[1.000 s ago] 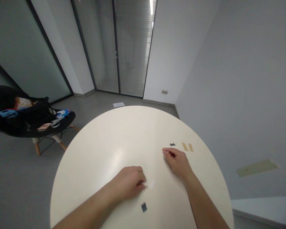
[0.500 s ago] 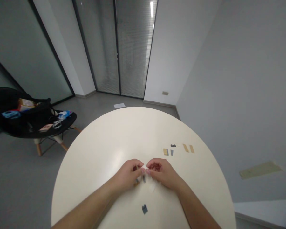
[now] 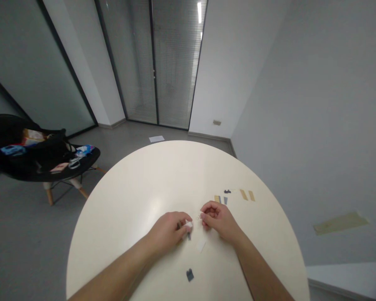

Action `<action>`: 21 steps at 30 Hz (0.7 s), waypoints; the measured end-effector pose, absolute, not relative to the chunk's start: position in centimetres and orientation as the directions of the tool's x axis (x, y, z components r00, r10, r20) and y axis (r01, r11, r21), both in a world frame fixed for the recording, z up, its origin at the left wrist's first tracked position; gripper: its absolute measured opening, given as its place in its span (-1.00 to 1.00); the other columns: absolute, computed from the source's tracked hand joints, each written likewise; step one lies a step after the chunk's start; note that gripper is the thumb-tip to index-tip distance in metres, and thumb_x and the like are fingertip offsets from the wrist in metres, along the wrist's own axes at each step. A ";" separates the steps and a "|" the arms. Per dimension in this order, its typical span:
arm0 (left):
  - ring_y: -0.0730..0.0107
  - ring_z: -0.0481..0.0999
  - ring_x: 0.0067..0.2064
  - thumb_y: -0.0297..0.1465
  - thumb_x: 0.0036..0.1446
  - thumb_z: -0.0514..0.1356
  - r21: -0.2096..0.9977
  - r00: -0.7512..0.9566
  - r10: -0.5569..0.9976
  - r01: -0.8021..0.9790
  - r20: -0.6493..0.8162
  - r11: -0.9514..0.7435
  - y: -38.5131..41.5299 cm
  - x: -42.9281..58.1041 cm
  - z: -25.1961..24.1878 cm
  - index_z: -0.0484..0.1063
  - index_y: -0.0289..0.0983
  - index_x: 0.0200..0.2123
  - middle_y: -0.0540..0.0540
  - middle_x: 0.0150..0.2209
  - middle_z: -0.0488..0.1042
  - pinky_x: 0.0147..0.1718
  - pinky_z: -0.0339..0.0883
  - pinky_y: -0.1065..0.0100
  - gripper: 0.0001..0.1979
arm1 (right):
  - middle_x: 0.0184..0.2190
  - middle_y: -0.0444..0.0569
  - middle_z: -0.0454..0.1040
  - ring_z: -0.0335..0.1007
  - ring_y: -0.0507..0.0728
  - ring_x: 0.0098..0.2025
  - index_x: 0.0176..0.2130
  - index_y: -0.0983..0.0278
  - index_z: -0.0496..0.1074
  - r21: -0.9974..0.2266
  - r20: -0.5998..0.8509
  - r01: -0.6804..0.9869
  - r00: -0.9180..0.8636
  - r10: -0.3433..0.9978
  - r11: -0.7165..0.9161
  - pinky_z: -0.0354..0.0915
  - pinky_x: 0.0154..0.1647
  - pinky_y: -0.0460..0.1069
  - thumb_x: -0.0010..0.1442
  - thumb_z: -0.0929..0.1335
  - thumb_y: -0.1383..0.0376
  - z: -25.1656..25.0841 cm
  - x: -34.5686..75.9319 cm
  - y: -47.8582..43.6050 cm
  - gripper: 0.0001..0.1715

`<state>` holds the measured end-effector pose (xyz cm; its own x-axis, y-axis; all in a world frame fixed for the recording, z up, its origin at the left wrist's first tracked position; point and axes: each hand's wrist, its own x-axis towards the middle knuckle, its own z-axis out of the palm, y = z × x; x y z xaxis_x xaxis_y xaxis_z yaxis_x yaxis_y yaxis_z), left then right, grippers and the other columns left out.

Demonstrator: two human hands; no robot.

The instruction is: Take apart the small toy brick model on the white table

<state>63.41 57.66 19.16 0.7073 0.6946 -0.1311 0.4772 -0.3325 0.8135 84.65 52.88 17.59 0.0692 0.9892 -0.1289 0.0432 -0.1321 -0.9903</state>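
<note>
drawn apart, left hand (image 3: 167,230) and right hand (image 3: 219,220) pinch small white scraps (image 3: 188,224) (fingers (image 3: 207,211) curled tight).

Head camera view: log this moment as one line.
left hand: white tab | right hand: white scrap | surface: round cream table

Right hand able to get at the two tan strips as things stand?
Likely yes: the right hand sits near the two tan strips; only small flat pieces lie along the way, nothing tall.

No text is legible; any print on the packets (image 3: 34,135) seems too blurred.
</note>
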 end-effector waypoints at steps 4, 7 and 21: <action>0.37 0.46 -0.30 -0.41 0.14 0.15 0.702 0.784 0.619 0.470 -0.052 -0.535 57.7 63.3 19.6 0.58 -0.20 -0.28 -0.02 -0.34 0.56 -0.30 0.22 0.41 -0.81 | -0.52 -0.20 0.39 0.33 -0.02 -0.57 -0.21 0.28 0.48 -0.995 -0.101 0.007 0.092 0.991 -0.102 0.27 -0.55 -0.08 -0.04 0.51 0.11 17.3 84.8 53.0 -0.57; 0.32 0.46 -0.23 -0.47 0.13 0.15 0.659 0.827 0.561 0.430 -0.013 -0.618 57.8 63.2 19.3 0.60 -0.19 -0.33 -0.04 -0.34 0.56 -0.22 0.23 0.38 -0.79 | -0.56 -0.17 0.42 0.31 -0.01 -0.57 -0.17 0.31 0.52 -0.993 -0.098 0.051 0.081 0.992 -0.102 0.26 -0.53 -0.07 0.00 0.48 0.11 17.4 84.7 52.9 -0.57; 0.29 0.44 -0.16 -0.54 0.11 0.17 0.624 0.839 0.543 0.418 0.013 -0.660 57.8 63.3 18.4 0.61 -0.18 -0.30 -0.06 -0.30 0.53 -0.17 0.24 0.35 -0.77 | -0.60 -0.17 0.45 0.39 0.02 -0.57 -0.39 0.27 0.39 -0.985 -0.174 0.006 0.069 0.982 -0.175 0.32 -0.53 -0.07 -0.12 0.55 0.06 17.5 84.3 52.9 -0.55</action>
